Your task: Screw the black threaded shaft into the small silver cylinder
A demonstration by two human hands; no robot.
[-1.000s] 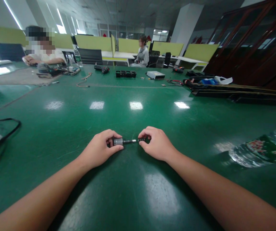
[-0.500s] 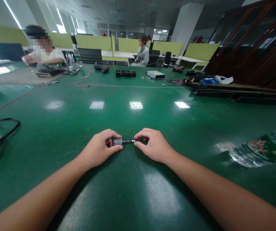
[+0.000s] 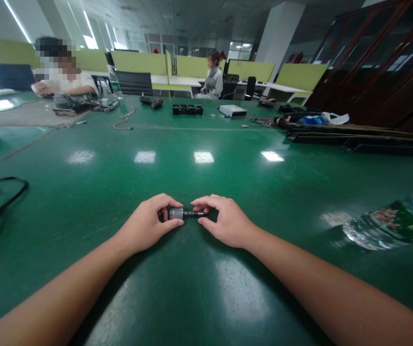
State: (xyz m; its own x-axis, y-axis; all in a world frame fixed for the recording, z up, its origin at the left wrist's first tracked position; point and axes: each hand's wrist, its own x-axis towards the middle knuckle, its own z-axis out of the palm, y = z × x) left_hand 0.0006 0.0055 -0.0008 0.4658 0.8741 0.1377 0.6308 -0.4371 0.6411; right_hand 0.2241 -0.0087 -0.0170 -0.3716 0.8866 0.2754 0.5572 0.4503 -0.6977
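Observation:
A small grey metal cylinder (image 3: pixel 176 213) with a thin dark shaft (image 3: pixel 198 214) lies sideways just above the green table. What looks like a coil spring sits on the shaft next to the cylinder. My left hand (image 3: pixel 152 218) grips the cylinder between thumb and fingers, covering its left end. At the shaft's free end, my right hand (image 3: pixel 226 218) has its thumb and fingers apart, thumb below and fingers above. Whether a fingertip touches the shaft is hard to see.
On the green table (image 3: pixel 163 298), a large water bottle (image 3: pixel 394 223) lies at the right and a black cable (image 3: pixel 19 180) at the left. Farther back are a power drill (image 3: pixel 152 102), a black tray-like part (image 3: pixel 188 110) and a silver box (image 3: pixel 232 111). Two people sit beyond.
My right hand has loosened from the shaft, its fingers spreading and reaching slightly left. The coils now show beside the cylinder instead of near the right fingertips. My left hand stays put.

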